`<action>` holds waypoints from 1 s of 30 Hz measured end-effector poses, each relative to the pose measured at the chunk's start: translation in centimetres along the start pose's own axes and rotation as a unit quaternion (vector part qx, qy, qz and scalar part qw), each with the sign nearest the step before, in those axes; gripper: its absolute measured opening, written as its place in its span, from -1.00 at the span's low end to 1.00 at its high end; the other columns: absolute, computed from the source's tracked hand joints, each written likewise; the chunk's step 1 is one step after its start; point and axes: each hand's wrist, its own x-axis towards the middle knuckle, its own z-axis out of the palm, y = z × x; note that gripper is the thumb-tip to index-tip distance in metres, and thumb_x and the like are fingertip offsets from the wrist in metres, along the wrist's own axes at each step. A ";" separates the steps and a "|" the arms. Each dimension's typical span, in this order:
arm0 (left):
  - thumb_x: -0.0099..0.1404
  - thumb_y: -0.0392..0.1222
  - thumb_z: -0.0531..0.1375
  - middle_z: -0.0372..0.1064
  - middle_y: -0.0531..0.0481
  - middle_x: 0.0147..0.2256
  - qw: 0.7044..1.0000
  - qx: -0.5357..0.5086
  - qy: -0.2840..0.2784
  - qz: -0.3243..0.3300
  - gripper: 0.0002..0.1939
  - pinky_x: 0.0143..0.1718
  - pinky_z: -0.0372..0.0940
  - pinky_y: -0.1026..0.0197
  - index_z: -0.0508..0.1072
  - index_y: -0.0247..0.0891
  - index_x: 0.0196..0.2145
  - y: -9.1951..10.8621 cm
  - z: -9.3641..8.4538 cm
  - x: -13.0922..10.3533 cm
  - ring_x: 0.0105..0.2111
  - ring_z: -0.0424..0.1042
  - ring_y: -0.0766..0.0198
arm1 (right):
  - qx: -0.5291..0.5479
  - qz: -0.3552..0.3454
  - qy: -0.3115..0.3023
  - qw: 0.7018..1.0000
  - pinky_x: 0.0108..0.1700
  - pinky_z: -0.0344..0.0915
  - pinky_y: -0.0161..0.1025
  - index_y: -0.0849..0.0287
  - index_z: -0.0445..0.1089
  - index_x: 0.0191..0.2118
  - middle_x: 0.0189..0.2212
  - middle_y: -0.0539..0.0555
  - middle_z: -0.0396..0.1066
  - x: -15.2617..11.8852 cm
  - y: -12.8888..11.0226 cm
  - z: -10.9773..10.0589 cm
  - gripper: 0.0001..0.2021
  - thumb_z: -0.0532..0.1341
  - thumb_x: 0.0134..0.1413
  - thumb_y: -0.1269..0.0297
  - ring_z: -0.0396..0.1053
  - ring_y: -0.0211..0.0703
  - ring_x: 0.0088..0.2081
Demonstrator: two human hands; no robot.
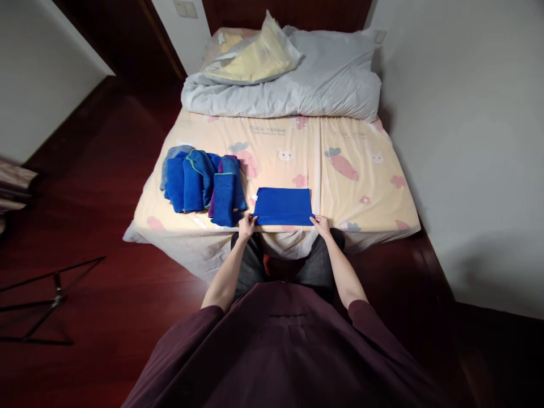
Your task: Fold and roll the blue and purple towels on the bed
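A blue towel (283,205) lies flat as a rectangle on the bed (365,201), near its front edge. My left hand (246,225) pinches the towel's near left corner. At the near right corner, my right hand (321,225) grips the cloth between thumb and fingers. A small white tag shows on the towel's left side. Just left of my left hand sits a folded dark-blue towel (223,198) with a green edge. Behind and beside it lies a heap of blue towels (182,181), with some grey and purple among them.
A rolled-back grey quilt (280,99) and a pale yellow pillow (259,56) in a clear wrapping lie at the bed's head. Black tripod legs (55,300) stand on the dark red floor to the left. A wall (467,141) rises on the right.
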 end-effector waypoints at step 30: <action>0.47 -0.07 0.21 0.62 -0.26 -0.13 1.000 0.004 -0.015 -0.021 -0.71 0.06 0.43 0.06 0.49 -0.28 0.03 0.1 0.5 0.5 -0.04 0.62 -0.04 | -0.040 -0.008 0.007 0.999 -0.12 0.56 -0.07 0.16 0.51 -0.37 -0.40 0.20 0.60 -0.4 -0.1 0.5 -0.63 0.37 0.09 -0.10 0.62 0.11 -0.23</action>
